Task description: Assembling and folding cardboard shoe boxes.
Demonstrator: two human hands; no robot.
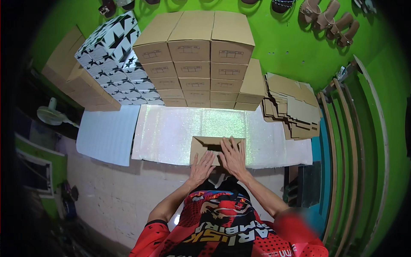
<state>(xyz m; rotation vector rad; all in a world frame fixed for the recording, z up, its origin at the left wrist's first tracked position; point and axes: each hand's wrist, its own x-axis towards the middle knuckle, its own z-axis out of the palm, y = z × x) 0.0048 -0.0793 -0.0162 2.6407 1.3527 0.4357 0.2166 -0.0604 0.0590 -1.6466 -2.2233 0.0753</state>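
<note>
Head view: one open box (195,150); left hand (201,170), right hand (234,162) on it, fingers (233,147) extended, released.

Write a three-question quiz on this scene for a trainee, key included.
1. Which hand reaches farther across the open brown box: left or right?
2. True or false: the star-printed boxes stand left of the tall brown stack.
3. Fill in: ____ is displayed along the top of the green wall.

Key: 1. The right hand. 2. True. 3. Footwear.
</note>
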